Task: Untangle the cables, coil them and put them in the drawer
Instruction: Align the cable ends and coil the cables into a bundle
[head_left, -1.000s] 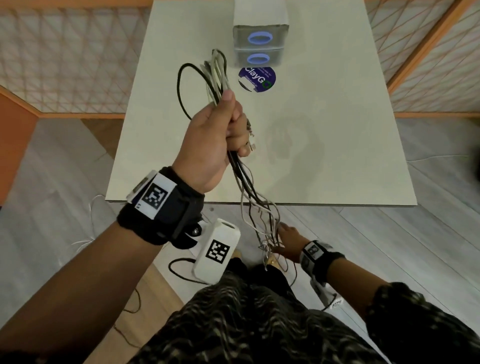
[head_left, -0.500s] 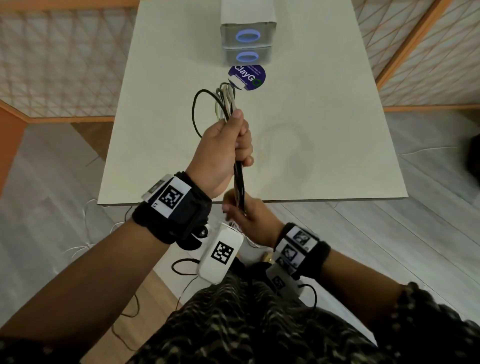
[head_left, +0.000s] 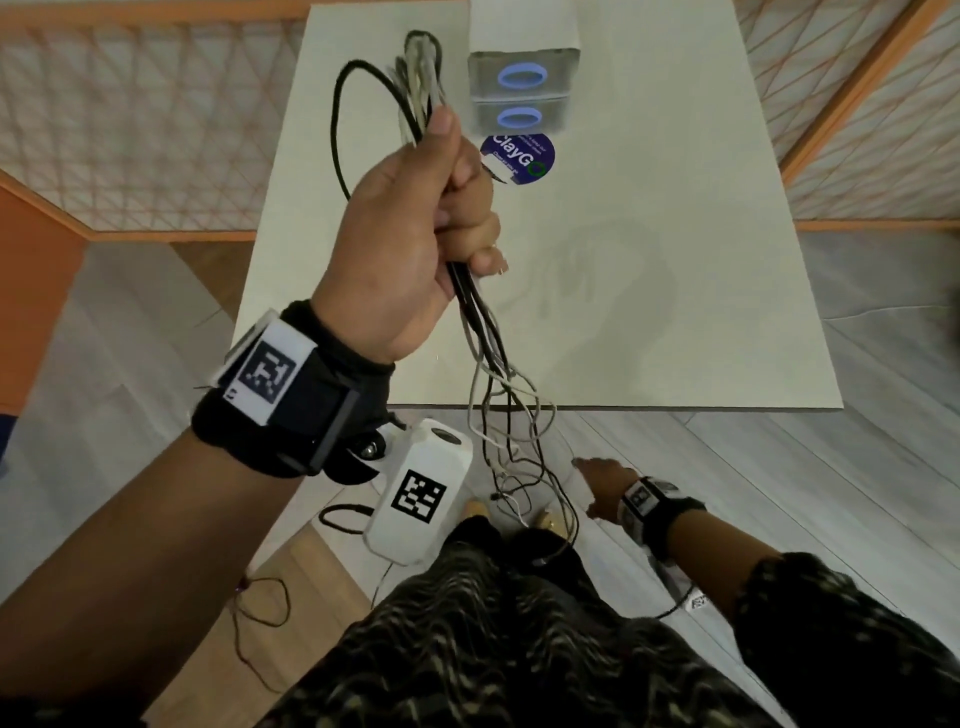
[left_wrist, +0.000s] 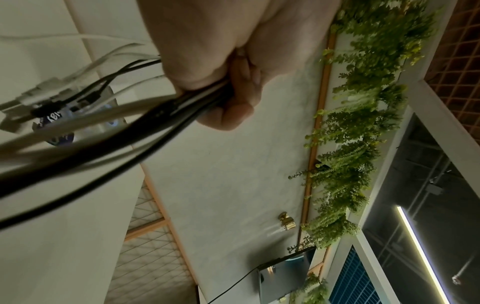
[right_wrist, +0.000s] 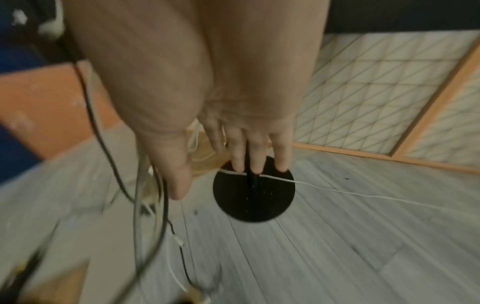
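Head view: left hand (head_left: 410, 249) raised over white table (head_left: 649, 312), fist gripping bundle of black and white cables (head_left: 498, 395); ends dangle below table edge. Right hand (head_left: 602, 480) low beside strands, fingers straight, holding nothing. Drawer unit (head_left: 522, 96) at table's far side.

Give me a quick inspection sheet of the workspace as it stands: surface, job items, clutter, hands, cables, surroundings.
Surface: pale table, mostly bare.
Job's things: bundle of cables held above the table's near edge; two-drawer unit at the far end, both drawers closed.
Clutter: round ClayGo sticker in front of the drawers.
Hands: left hand grips the bundle in a fist; right hand is low beside the hanging ends, fingers straight, holding nothing.
Cables: black and white strands mixed, looped above the fist, loose ends still tangled below the table edge; not coiled.
Surroundings: grey plank floor, lattice screens, black round table base, a thin white cord across it.
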